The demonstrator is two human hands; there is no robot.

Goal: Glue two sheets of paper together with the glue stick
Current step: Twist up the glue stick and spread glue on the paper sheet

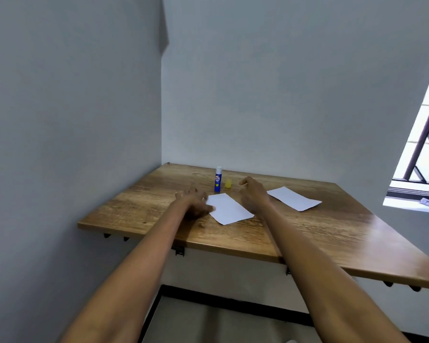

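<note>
Looking at this setup, the glue stick (218,179) stands upright near the back of the wooden worktop (307,233) with its yellow cap (228,183) off and sitting just beside it on the right, so the tube is open and, I'd guess, ready to use. The near sheet of paper (229,208) lies flat in front of the stick, and the second sheet (294,198) lies off to the right, well apart from the first. The left hand (195,201) rests on the worktop with its fingers (207,206) spread and touching the left edge of the near sheet, pinning it rather than gripping it. The right hand (252,191) hangs over the far right side of that sheet with its fingers loosely curled (holding nothing as far as I can see), quite near the cap and stick. What could go wrong: the stick is tall and thin, so a sloppy reach could knock it over and roll it. The loose cap could get flicked away too. If the left hand lets up, the sheet will probably slide or wrinkle under the glue. As for containers, the only one is the glue tube itself, and I can't tell how much glue is in it.
</note>
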